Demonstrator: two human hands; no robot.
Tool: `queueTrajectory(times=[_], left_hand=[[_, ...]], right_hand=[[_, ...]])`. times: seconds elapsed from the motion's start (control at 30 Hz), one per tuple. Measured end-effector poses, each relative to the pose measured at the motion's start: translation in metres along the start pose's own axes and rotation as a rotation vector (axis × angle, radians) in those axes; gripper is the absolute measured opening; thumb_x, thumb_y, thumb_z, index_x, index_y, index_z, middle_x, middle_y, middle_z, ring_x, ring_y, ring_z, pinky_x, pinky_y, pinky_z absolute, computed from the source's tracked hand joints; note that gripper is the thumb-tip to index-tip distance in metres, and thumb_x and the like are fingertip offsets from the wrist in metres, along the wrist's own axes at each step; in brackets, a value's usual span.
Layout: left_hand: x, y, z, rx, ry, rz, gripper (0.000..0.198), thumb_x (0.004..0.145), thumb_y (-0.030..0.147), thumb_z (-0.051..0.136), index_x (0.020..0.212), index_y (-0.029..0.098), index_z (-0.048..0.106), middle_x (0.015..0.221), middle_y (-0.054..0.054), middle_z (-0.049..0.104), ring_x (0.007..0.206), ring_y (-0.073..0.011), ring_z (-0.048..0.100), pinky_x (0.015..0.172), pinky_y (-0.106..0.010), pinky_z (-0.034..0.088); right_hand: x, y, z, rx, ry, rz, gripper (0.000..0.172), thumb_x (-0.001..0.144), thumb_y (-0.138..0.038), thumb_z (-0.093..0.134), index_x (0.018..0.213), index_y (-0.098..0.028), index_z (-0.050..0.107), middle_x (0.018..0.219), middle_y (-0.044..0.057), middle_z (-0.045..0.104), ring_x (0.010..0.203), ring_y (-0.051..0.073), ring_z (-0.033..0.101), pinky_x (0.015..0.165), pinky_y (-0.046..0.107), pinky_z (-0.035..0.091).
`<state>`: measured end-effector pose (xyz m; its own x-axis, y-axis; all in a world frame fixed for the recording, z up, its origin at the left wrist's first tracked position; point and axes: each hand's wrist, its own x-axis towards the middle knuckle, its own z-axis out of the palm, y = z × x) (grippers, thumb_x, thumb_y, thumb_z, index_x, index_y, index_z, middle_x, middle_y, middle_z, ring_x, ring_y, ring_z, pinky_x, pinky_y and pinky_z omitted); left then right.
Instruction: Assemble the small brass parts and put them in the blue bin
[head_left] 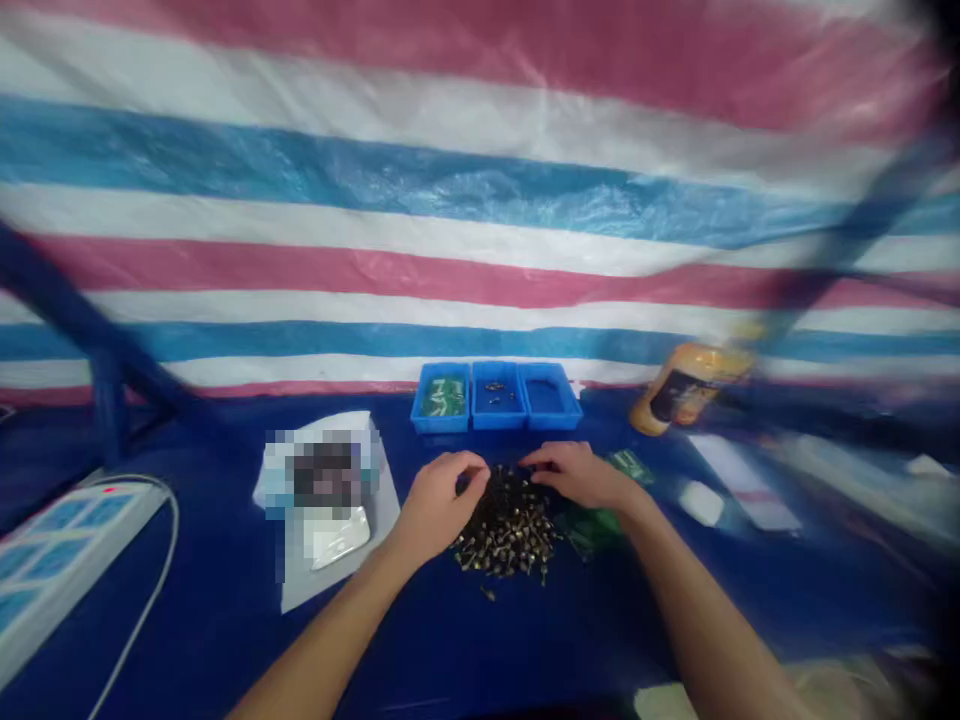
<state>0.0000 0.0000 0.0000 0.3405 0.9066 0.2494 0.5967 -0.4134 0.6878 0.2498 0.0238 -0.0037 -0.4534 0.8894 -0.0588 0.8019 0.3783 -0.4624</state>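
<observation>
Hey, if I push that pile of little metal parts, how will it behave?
The pile will probably slump and spread easily, since its pieces lie loose and one stray piece lies apart. Each piece looks small and stiff, so probably fiddly to grip.

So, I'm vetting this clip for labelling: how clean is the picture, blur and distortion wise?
Head view: the pile and trays are fairly sharp; the jar and right edge smear with blur; the wide lens bows the striped tarp; a pixelated patch hides one item; lighting is even, with soft shadows.
</observation>
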Motion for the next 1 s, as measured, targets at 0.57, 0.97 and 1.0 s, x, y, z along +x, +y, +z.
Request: queueTrajectory(times=[0.57,0.97,1.0], left_hand=[[-0.001,-0.007,-0.001,0.041,0.014,0.036,0.016,0.094,0.034,0.050,0.097,0.027,0.064,0.090,0.003,0.067,0.088,-0.0168,0.060,0.080,-0.030,0.043],[0.000,-0.007,0.003,0.093,0.007,0.104,0.029,0.100,0.037,0.039,0.087,0.023,0.062,0.088,0.001,0.066,0.088,-0.0190,0.057,0.081,-0.034,0.037],[0.000,-0.007,0.003,0.083,0.005,0.108,0.030,0.100,0.036,0.038,0.085,0.022,0.061,0.085,0.001,0.065,0.085,-0.0184,0.057,0.080,-0.034,0.037]], right_hand=[[0.006,-0.021,0.002,0.029,0.137,-0.028,0.013,0.087,-0.022,0.056,0.088,-0.022,0.069,0.093,0.001,0.071,0.088,0.019,0.063,0.083,0.034,0.035],[0.007,-0.052,0.007,0.377,0.305,-0.270,0.013,0.079,-0.013,0.061,0.087,-0.019,0.069,0.085,0.000,0.071,0.078,0.014,0.064,0.077,0.024,0.046],[0.007,-0.052,0.008,0.386,0.303,-0.270,0.012,0.079,-0.012,0.061,0.086,-0.019,0.068,0.084,0.000,0.070,0.078,0.014,0.063,0.076,0.024,0.046]])
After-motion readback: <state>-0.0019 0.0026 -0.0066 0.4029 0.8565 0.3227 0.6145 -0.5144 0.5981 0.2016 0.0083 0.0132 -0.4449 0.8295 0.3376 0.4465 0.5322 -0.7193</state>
